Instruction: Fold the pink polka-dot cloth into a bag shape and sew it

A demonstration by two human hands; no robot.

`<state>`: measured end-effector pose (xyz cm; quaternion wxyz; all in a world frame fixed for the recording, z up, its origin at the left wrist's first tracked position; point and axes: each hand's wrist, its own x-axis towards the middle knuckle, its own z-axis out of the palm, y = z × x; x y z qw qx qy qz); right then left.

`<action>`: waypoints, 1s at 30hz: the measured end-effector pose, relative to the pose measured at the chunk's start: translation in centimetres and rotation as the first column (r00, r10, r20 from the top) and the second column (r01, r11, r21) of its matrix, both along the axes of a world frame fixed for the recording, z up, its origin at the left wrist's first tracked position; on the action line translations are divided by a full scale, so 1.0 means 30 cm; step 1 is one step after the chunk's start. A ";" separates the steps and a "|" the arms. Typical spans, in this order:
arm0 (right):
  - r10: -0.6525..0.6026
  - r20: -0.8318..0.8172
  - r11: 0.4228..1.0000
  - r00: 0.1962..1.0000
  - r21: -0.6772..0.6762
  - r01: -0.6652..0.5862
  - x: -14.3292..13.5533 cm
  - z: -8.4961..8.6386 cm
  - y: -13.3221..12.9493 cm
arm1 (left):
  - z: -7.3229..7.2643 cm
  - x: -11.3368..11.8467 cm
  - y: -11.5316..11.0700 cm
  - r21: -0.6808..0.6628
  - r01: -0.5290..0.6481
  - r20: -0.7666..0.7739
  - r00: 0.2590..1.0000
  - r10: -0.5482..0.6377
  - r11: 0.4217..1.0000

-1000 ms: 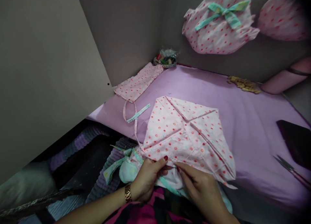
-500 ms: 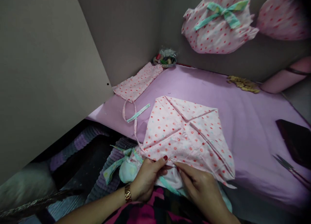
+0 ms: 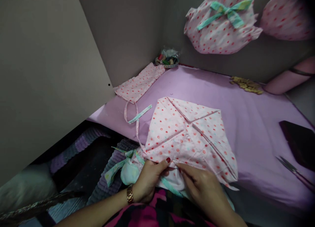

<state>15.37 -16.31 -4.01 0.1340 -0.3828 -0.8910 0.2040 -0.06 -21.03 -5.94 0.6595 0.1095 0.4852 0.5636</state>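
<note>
A pink cloth (image 3: 187,135) with small red flower prints lies folded in overlapping flaps, its near edge hanging over the table edge. My left hand (image 3: 154,179), wearing a gold bracelet, pinches that near edge between thumb and fingers. Close beside it, my right hand (image 3: 199,184) is closed, thumb and forefinger pressed together at the same edge. Whatever is between the right fingertips is too small to make out. White and mint-green fabric (image 3: 130,172) with ties bunches beneath the cloth, over my lap, partly hidden by my hands.
A lilac-covered table (image 3: 204,85) holds another printed piece (image 3: 142,82), a mint strip (image 3: 140,114), a basket of thread spools (image 3: 169,61), scissors (image 3: 292,169) and a dark flat object (image 3: 299,143). A pink printed bundle with a green bow (image 3: 223,26) hangs on the wall.
My right fingertips have shifted slightly left along the cloth edge, closer to my left thumb. The cloth and the left hand stay almost in place.
</note>
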 end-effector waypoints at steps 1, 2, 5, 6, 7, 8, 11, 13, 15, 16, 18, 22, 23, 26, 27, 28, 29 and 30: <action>0.003 -0.002 1.000 1.000 0.001 -0.003 -0.002 0.000 0.000 | 0.002 -0.001 0.000 0.006 0.007 -0.010 1.000 -0.007 1.000; 0.003 -0.007 1.000 1.000 0.004 -0.003 -0.004 -0.001 0.000 | 0.003 -0.002 0.000 0.019 0.013 -0.021 1.000 -0.013 1.000; 0.001 -0.021 1.000 1.000 0.027 0.000 -0.010 -0.001 -0.001 | 0.004 -0.003 -0.001 0.087 0.024 -0.046 0.999 -0.020 0.996; -0.002 -0.023 1.000 1.000 0.029 0.002 -0.011 0.000 -0.001 | 0.002 -0.003 -0.002 0.097 0.026 -0.052 0.998 -0.021 0.995; -0.003 -0.023 1.000 1.000 0.026 0.004 -0.012 0.001 -0.001 | 0.001 -0.003 -0.003 0.093 0.028 -0.056 0.998 -0.022 0.995; -0.004 -0.024 1.000 1.000 0.021 0.005 -0.013 0.003 -0.001 | -0.002 -0.003 -0.003 0.080 0.029 -0.059 0.998 -0.025 0.996; -0.009 -0.050 1.000 0.999 -0.007 0.009 -0.011 0.009 0.002 | -0.009 -0.003 -0.002 0.033 0.034 -0.069 0.997 -0.032 0.999; -0.016 -0.080 0.999 0.997 -0.043 0.013 -0.008 0.012 0.005 | -0.010 -0.003 0.000 0.009 0.038 -0.075 0.997 -0.037 0.999; -0.024 -0.106 0.996 0.994 -0.087 0.015 -0.004 0.014 0.009 | -0.007 -0.003 0.003 -0.013 0.037 -0.081 0.996 -0.038 0.999; -0.028 -0.117 0.994 0.993 -0.108 0.015 -0.002 0.013 0.012 | -0.005 -0.003 0.004 -0.024 0.034 -0.087 0.996 -0.036 0.999; -0.035 -0.140 0.989 0.990 -0.148 0.014 0.002 0.010 0.017 | -0.001 -0.004 0.005 -0.040 0.033 -0.109 0.993 -0.037 0.999; -0.062 -0.183 0.972 0.981 -0.234 0.018 0.006 0.004 0.025 | -0.002 -0.005 0.005 -0.042 0.046 -0.135 0.990 -0.051 0.998; -0.068 -0.192 0.968 0.979 -0.250 0.018 0.007 0.003 0.027 | -0.004 -0.005 0.005 -0.038 0.049 -0.132 0.990 -0.054 0.998; -0.069 -0.214 0.960 0.974 -0.280 0.006 0.009 0.004 0.032 | -0.007 -0.006 0.006 -0.031 0.057 -0.135 0.989 -0.060 0.998; -0.066 -0.219 0.958 0.974 -0.286 0.001 0.009 0.005 0.033 | -0.008 -0.006 0.006 -0.026 0.059 -0.140 0.988 -0.062 0.998; -0.065 -0.222 0.956 0.973 -0.293 -0.003 0.009 0.005 0.035 | -0.008 -0.006 0.005 -0.023 0.060 -0.148 0.987 -0.062 0.998; -0.063 -0.225 0.955 0.972 -0.298 -0.007 0.009 0.004 0.038 | -0.009 -0.007 0.004 -0.021 0.061 -0.154 0.986 -0.063 0.998; -0.061 -0.227 0.953 0.972 -0.302 -0.010 0.008 0.004 0.040 | -0.010 -0.008 0.001 -0.019 0.062 -0.161 0.985 -0.064 0.998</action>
